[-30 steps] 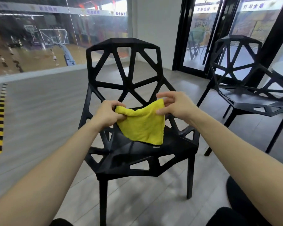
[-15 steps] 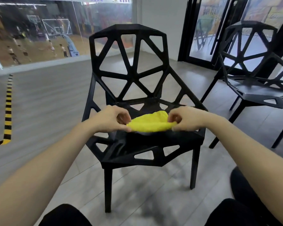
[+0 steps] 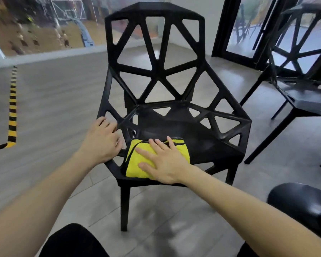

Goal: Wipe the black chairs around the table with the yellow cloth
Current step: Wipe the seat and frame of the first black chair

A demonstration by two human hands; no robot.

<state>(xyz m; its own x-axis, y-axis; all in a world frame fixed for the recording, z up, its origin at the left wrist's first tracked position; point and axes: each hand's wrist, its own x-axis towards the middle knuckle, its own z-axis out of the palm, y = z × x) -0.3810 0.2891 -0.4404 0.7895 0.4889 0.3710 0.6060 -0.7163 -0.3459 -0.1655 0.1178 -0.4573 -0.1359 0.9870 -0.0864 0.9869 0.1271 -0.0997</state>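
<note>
1. Head view looks down on the near black chair [image 3: 167, 75], with the yellow cloth [image 3: 137, 160] folded flat on the front left part of the seat

2. right hand [image 3: 165, 162] lies on top of the cloth with fingers straight and spread, so it's pressing it into the seat, not pinching it

3. left hand [image 3: 102, 143] rests on the chair's left edge just beside the cloth, fingers loosely bent over the frame; looks like it's steadying the chair, and I can't tell if it's really clamped on

4. so I'd say this is the start of wiping the seat, nothing much covered yet

5. next move probably needs the flat palm to push the cloth across the seat toward the back and right, keeping pressure so it doesn't bunch up at the triangular cutouts

6. second black chair [image 3: 304, 93] off to the right looks untouched by either hand
</note>
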